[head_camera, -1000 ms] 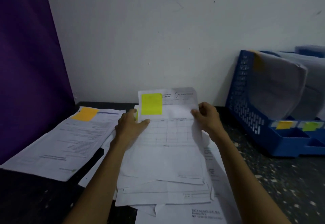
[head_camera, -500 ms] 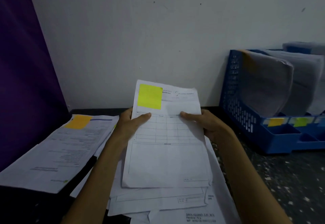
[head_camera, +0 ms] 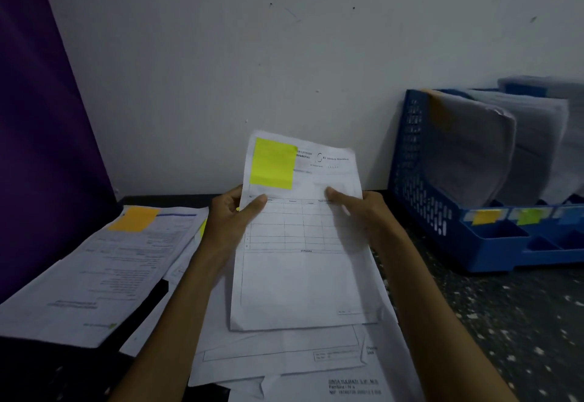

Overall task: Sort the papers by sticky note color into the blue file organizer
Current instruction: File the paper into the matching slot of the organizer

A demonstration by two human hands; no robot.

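Observation:
I hold a white form sheet (head_camera: 303, 275) upright over the paper pile, with a yellow-green sticky note (head_camera: 273, 163) at its top left corner. My left hand (head_camera: 230, 221) pinches the sheet's left edge, thumb on the front. My right hand (head_camera: 357, 212) grips the right edge, its thumb across the printed table. The blue file organizer (head_camera: 442, 212) stands at the right against the wall, with curled papers in its slots. A yellow tab (head_camera: 483, 216) and a green tab (head_camera: 529, 216) mark its front compartments.
A loose pile of white papers (head_camera: 284, 360) lies under my hands. To the left lies a sheet stack (head_camera: 94, 275) with an orange sticky note (head_camera: 134, 219). A purple panel (head_camera: 38, 117) stands at the far left. The speckled dark tabletop (head_camera: 505, 322) stretches to the right.
Both hands have lifted the sheet with the yellow-green note off the pile and tipped it more upright. My right thumb has slid further onto its face.

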